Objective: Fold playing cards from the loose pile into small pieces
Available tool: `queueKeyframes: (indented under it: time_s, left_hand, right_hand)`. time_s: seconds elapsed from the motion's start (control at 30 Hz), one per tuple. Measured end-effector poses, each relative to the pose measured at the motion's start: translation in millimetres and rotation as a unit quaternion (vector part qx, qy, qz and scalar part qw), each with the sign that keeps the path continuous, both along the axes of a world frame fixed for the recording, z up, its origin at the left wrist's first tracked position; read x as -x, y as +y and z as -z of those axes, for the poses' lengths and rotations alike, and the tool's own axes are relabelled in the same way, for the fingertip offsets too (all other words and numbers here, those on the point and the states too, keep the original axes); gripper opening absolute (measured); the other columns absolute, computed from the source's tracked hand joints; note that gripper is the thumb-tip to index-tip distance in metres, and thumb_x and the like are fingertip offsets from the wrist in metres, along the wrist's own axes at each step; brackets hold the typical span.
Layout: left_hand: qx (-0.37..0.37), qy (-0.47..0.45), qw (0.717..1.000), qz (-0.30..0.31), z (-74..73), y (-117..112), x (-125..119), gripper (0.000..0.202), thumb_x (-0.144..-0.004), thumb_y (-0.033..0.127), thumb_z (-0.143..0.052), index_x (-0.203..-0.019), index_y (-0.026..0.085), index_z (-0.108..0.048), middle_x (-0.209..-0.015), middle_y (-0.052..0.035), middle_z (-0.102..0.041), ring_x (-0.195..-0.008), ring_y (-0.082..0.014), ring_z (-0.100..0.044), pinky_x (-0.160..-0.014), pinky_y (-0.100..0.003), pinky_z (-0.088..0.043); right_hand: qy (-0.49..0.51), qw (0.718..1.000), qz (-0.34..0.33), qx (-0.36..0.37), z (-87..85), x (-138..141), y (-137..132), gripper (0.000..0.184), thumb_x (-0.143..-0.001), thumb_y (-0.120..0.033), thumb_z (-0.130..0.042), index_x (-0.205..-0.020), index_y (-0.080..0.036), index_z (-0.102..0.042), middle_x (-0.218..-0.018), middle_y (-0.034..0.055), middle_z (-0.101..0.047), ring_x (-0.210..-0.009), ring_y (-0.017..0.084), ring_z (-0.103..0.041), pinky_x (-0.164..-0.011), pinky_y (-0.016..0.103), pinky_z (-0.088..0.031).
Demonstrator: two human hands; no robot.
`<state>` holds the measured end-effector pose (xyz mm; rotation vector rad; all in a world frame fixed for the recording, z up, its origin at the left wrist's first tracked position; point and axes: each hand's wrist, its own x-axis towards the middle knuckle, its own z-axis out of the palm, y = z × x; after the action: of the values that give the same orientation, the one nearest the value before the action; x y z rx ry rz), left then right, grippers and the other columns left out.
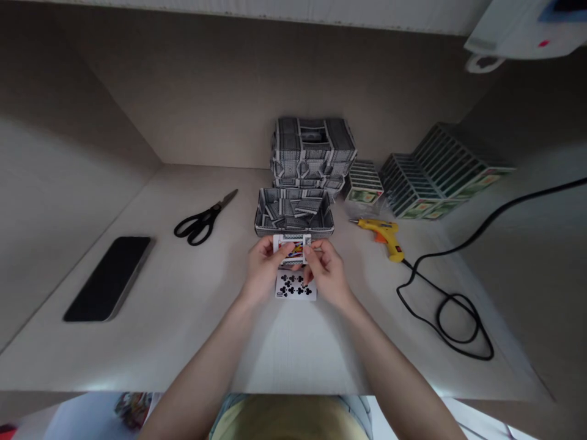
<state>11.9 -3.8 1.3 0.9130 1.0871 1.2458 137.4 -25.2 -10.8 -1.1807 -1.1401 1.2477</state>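
Note:
My left hand (265,264) and my right hand (326,269) meet over the middle of the desk, both pinched on a face card (293,248) held flat between them. Under the hands lies a black clubs card (296,287), face up on the desk. Just beyond the hands stands an open box made of playing cards (293,214), its inside lined with card backs. Behind it sits a taller stack of similar card-built boxes (313,150).
Black scissors (204,220) and a dark phone (109,278) lie to the left. A yellow glue gun (384,236) with a looping black cord (452,318) lies to the right, beside rows of card packs (431,177). Walls close in the desk on three sides.

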Motion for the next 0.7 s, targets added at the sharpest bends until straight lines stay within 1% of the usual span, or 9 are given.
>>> queueKeyframes:
  time_s: [0.13,0.23,0.3,0.33,0.37,0.43,0.53,0.57,0.7]
  left_hand:
    - [-0.025,0.05,0.998,-0.008,-0.5,0.9,2.1,0.023,-0.063,0.03,-0.07,-0.073,0.012,-0.061,-0.068,-0.0011,-0.064,-0.059,-0.011,-0.056,-0.058,-0.022,-0.042]
    - [-0.041,0.069,0.997,-0.008,-0.5,0.9,2.1,0.022,-0.064,0.029,-0.069,-0.075,0.012,-0.063,-0.072,-0.0026,-0.066,-0.065,-0.0126,-0.057,-0.063,-0.024,-0.044]
    - [-0.044,0.074,0.996,-0.007,-0.5,0.3,1.3,0.022,-0.064,0.03,-0.068,-0.077,0.012,-0.063,-0.076,-0.0032,-0.067,-0.067,-0.0133,-0.058,-0.065,-0.025,-0.045]
    - [-0.045,0.077,0.996,-0.007,-0.3,-0.1,0.9,0.023,-0.064,0.03,-0.068,-0.078,0.013,-0.063,-0.077,-0.0033,-0.067,-0.067,-0.0135,-0.058,-0.065,-0.025,-0.045]
    - [-0.046,0.08,0.996,-0.006,0.0,-0.4,0.5,0.023,-0.064,0.03,-0.068,-0.078,0.013,-0.063,-0.077,-0.0033,-0.067,-0.068,-0.0136,-0.059,-0.066,-0.025,-0.046]
    - [-0.05,0.084,0.995,-0.005,1.4,-0.9,-0.1,0.024,-0.065,0.032,-0.068,-0.078,0.013,-0.064,-0.076,-0.0033,-0.067,-0.068,-0.0139,-0.059,-0.065,-0.025,-0.046]
    - [-0.062,0.092,0.994,-0.015,4.3,-1.1,-0.5,0.026,-0.066,0.035,-0.067,-0.079,0.013,-0.063,-0.076,-0.0035,-0.067,-0.068,-0.014,-0.06,-0.065,-0.025,-0.046]
    - [-0.068,0.095,0.993,-0.024,5.1,-1.1,-0.4,0.026,-0.067,0.035,-0.066,-0.08,0.013,-0.063,-0.076,-0.0035,-0.067,-0.068,-0.0139,-0.06,-0.065,-0.025,-0.046]
    - [-0.083,0.114,0.989,-0.048,4.5,-1.8,1.2,0.024,-0.068,0.034,-0.065,-0.082,0.015,-0.061,-0.073,-0.0019,-0.065,-0.065,-0.0126,-0.059,-0.061,-0.023,-0.045]
  right_hand:
    - [-0.037,0.998,0.024,-0.042,1.5,-1.7,0.2,0.025,-0.079,-0.045,-0.053,-0.079,-0.02,-0.048,-0.06,-0.0048,-0.054,-0.045,0.008,-0.05,-0.044,0.019,-0.039]
    - [-0.045,0.995,0.052,-0.074,-1.3,-3.7,0.9,0.025,-0.08,-0.041,-0.053,-0.094,-0.02,-0.055,-0.069,-0.0023,-0.055,-0.053,0.009,-0.049,-0.048,0.02,-0.04]
    - [-0.042,0.994,0.058,-0.085,-3.5,-4.2,1.3,0.029,-0.08,-0.038,-0.053,-0.104,-0.021,-0.055,-0.068,-0.0026,-0.054,-0.053,0.009,-0.046,-0.047,0.02,-0.038]
    - [-0.037,0.994,0.06,-0.086,-4.4,-4.1,1.4,0.03,-0.08,-0.037,-0.054,-0.106,-0.021,-0.056,-0.066,-0.003,-0.053,-0.053,0.008,-0.046,-0.047,0.02,-0.036]
    - [-0.03,0.994,0.064,-0.083,-5.0,-3.9,1.6,0.029,-0.079,-0.037,-0.055,-0.103,-0.021,-0.056,-0.064,-0.0033,-0.053,-0.052,0.008,-0.045,-0.046,0.02,-0.035]
    - [-0.013,0.995,0.075,-0.068,-5.7,-3.1,1.9,0.023,-0.077,-0.037,-0.057,-0.092,-0.019,-0.057,-0.063,-0.0035,-0.054,-0.048,0.007,-0.043,-0.044,0.019,-0.033]
    - [0.009,0.996,0.079,-0.032,-6.3,-1.5,2.0,0.022,-0.075,-0.039,-0.059,-0.077,-0.018,-0.054,-0.055,-0.006,-0.049,-0.04,0.005,-0.039,-0.038,0.018,-0.029]
    - [0.015,0.997,0.078,-0.021,-6.7,-1.1,1.9,0.022,-0.074,-0.04,-0.059,-0.077,-0.018,-0.053,-0.053,-0.0071,-0.047,-0.038,0.005,-0.038,-0.036,0.018,-0.029]
    - [0.027,0.998,0.049,0.01,-8.6,-0.8,1.9,0.03,-0.072,-0.04,-0.06,-0.093,-0.018,-0.055,-0.047,-0.0092,-0.046,-0.034,0.006,-0.041,-0.035,0.018,-0.031]
